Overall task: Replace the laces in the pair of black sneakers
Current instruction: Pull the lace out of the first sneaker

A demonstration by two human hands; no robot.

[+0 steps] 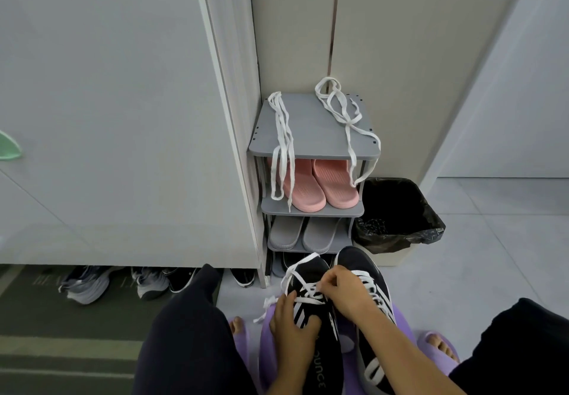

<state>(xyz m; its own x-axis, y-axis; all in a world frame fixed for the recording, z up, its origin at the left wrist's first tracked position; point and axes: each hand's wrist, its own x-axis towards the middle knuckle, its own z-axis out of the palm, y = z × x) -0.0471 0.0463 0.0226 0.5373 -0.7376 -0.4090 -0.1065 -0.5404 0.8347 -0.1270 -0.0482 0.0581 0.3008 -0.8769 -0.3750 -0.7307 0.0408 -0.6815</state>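
Two black sneakers [354,260] with white stripes lie at lower centre on a purple cushion [264,340]; one insole reads "OUNCE". The left hand [292,323] has its fingers wrapped round that sneaker's side; the right hand [345,290] has its fingers pinching its white lace [303,260]. Above, a grey shoe rack [314,139] carries loose white laces [281,135], pink slippers [320,185] and grey slippers [304,233]. The black-lined bin [431,229] beside it holds a dark tangle.

Legs: loose black trousers [184,333] of plain fabric cover both knees. Feet: lilac open-toed slides, left slipper [241,340] and right slipper [440,350], toes exposed at the front. The left hand [292,323], right hand [348,290] and both forearms are bare.
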